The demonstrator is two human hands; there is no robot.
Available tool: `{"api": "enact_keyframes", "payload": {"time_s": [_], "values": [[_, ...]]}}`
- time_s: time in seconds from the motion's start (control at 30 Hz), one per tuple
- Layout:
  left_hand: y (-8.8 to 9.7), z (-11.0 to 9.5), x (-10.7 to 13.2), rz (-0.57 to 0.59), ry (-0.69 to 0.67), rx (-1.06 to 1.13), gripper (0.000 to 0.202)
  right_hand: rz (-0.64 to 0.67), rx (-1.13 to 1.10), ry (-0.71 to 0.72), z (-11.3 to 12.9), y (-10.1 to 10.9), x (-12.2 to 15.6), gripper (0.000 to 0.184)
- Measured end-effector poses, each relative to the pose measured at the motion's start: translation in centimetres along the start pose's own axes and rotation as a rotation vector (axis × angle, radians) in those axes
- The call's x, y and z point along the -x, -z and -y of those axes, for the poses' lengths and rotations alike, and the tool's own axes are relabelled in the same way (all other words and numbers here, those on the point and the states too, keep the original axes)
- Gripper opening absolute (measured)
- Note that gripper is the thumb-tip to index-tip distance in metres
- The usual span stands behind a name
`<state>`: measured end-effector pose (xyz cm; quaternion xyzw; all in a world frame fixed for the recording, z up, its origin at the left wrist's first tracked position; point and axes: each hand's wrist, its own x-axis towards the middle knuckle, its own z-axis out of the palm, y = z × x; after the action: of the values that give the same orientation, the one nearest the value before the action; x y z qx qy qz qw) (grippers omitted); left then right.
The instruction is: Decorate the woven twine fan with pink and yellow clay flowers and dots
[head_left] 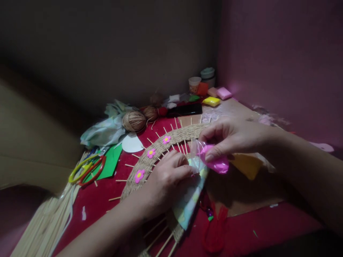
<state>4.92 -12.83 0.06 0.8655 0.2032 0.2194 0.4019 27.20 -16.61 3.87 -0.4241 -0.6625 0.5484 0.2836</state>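
In my right hand (pixel 227 139) is a small clear plastic bag of bright pink modelling clay (pixel 218 164), pinched between thumb and fingers. My left hand (pixel 171 175) is closed at the bag's left end, its fingertips on or against the clear plastic. Below both hands lies a woven twine fan (pixel 182 135) with thin wooden sticks poking out along its curve. Pink clay flowers (pixel 151 153) with yellow centres sit on the woven band. A pale blue patterned cloth (pixel 189 203) covers part of the fan's middle, partly hidden by my left hand.
Scissors (pixel 100 162) with yellow and red handles lie left on green sheet (pixel 114 162). Twine balls (pixel 134 121), a black phone (pixel 184 109) and a yellow clay packet (pixel 211 101) sit behind. Wooden sticks (pixel 40 221) fill the near left; brown board (pixel 241 194) lies right.
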Motion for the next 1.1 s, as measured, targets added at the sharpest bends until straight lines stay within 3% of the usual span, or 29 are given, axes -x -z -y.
{"api": "enact_keyframes", "payload": {"time_s": [0.1,0.2,0.27,0.4,0.47,0.7,0.97,1.1], "values": [[0.5,0.0,-0.1,0.163,-0.124,-0.331,0.024,0.001,-0.034,-0.019,0.0,0.0,0.0,0.016],[1.2,-0.1,-0.1,0.152,-0.137,-0.334,0.018,0.013,-0.033,-0.024,-0.1,0.0,0.0,0.015],[1.6,-0.3,-0.1,0.066,-0.074,-0.271,0.01,0.028,-0.018,-0.017,-0.2,0.1,0.0,0.016],[2.0,-1.1,0.0,-0.237,0.12,-0.08,0.007,0.102,-0.037,-0.059,-0.4,0.1,-0.1,0.021],[2.0,-1.5,0.2,-0.316,0.119,0.002,0.005,0.116,-0.024,-0.089,-0.5,-0.1,-0.2,0.024],[1.3,-2.3,0.8,-0.137,0.044,-0.062,0.01,0.13,0.057,-0.087,-0.9,-0.8,-0.4,0.028],[1.1,-1.2,0.7,-0.118,-0.03,-0.279,0.007,0.092,0.101,-0.096,-0.9,-1.1,-0.7,0.024],[1.0,-0.9,0.7,-0.129,-0.165,-0.341,0.014,0.067,0.094,-0.106,-0.9,-1.2,-0.8,0.022]]}}
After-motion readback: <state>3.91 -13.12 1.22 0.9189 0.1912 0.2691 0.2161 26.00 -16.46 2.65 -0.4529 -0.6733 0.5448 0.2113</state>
